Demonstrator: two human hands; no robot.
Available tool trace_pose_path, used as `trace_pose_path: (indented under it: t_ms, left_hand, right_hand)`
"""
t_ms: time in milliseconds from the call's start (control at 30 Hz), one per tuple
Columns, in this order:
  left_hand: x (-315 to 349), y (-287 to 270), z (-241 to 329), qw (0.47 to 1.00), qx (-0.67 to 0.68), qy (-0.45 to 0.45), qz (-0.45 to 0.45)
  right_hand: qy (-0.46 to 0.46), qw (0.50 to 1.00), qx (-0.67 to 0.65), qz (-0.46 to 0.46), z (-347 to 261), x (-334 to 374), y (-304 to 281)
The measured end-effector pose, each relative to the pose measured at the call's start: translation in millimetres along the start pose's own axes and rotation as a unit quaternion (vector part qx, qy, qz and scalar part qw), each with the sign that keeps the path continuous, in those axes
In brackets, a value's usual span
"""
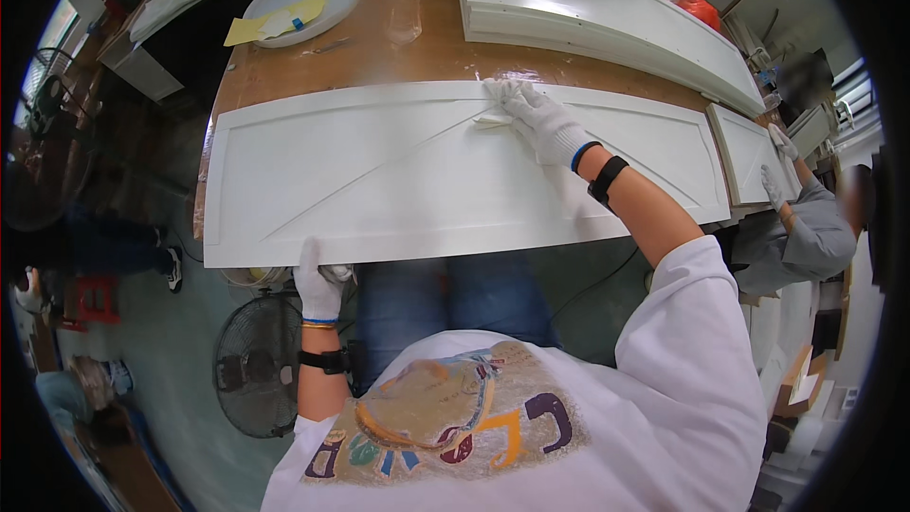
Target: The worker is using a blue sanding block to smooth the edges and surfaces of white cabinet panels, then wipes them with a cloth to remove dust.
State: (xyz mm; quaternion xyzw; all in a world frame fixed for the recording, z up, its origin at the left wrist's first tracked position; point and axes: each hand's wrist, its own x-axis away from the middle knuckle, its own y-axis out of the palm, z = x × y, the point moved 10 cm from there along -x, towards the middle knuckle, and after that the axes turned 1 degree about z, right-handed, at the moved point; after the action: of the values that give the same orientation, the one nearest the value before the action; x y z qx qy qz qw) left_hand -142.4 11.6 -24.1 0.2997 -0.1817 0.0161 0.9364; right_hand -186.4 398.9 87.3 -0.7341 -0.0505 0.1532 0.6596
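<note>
Gloves cover both hands. The right hand (536,118) lies flat on the far edge of a long white door panel (379,180), its fingers pressed together on a small white pad (493,119) (whether cloth or sanding paper cannot be told). The left hand (318,284) is at the panel's near edge, fingers curled shut on that edge from below.

The panel lies lengthwise across a brown bench (360,52), its near edge jutting past the bench over the person's knees. Beyond it on the bench stand a clear plastic bottle (402,5), a round white tray (308,0) with yellow sheets in it, and a stack of white panels (607,9). Below, on the floor, sits a black fan (254,365). At the right, another person's gloved hands (777,171) rest on a smaller white panel (749,156).
</note>
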Motion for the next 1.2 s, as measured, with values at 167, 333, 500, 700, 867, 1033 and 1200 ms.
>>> trace_pose_path:
  t_ms: [167, 333, 500, 700, 867, 1033, 1200]
  left_hand:
    - [1, 0, 1, 1.0, 0.013, 0.014, -0.006]
    - [4, 0, 4, 0.999, 0.001, 0.011, 0.045]
    - [2, -5, 1, 0.999, -0.002, 0.015, 0.048]
    - [7, 3, 1, 0.993, 0.005, 0.025, 0.116]
    - [1, -16, 1, 0.997, -0.004, 0.04, 0.07]
    - [6, -25, 3, 0.985, 0.022, 0.059, 0.163]
    - [10, -17, 2, 0.993, -0.02, 0.038, 0.106]
  right_hand:
    - [0.26, 0.964, 0.047, 0.014, 77, 103, -15]
    - [0.67, 0.73, 0.095, -0.1, 174, 332, -71]
    - [0.711, 0.685, 0.13, -0.085, 156, 368, -124]
    - [0.231, 0.963, -0.032, 0.132, -29, 173, -71]
    - [0.223, 0.971, 0.042, 0.081, -43, 182, -45]
    - [0.551, 0.786, 0.237, 0.147, 171, 398, -87]
    - [0.793, 0.601, -0.057, 0.087, 250, 550, -58]
